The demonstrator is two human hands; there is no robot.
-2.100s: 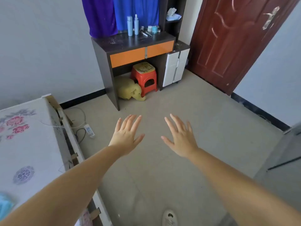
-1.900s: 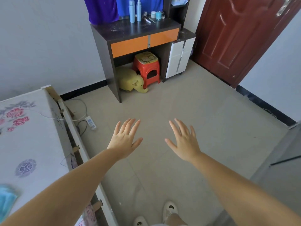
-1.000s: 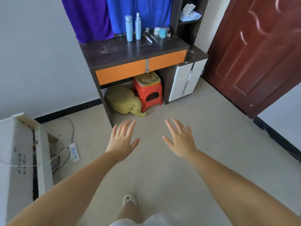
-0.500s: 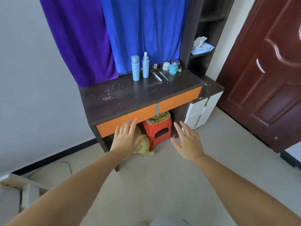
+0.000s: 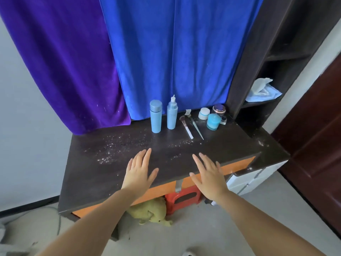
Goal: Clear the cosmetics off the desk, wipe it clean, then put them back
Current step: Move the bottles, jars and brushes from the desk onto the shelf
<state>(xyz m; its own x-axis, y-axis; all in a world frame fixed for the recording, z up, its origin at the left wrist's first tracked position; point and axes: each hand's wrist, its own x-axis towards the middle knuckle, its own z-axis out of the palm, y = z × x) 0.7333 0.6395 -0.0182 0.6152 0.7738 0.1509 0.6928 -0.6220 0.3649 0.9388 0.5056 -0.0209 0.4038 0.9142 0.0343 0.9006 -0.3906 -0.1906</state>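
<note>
A dark desk with orange drawer fronts carries white specks across its top. Along its back edge stand a blue capped bottle and a blue pump bottle. Right of them lie two makeup brushes, and further right sit a white jar, a blue jar and a dark-lidded jar. My left hand and my right hand hover flat over the desk's front half, fingers apart, holding nothing, well short of the cosmetics.
Purple cloth and blue cloth hang behind the desk. A dark shelf unit on the right holds tissues. Under the desk are a red stool and a yellow plush toy. White drawers and a brown door are to the right.
The view has closed in on the desk from across the room. Both open hands, earlier over the floor, now hover over the desk's front edge.
</note>
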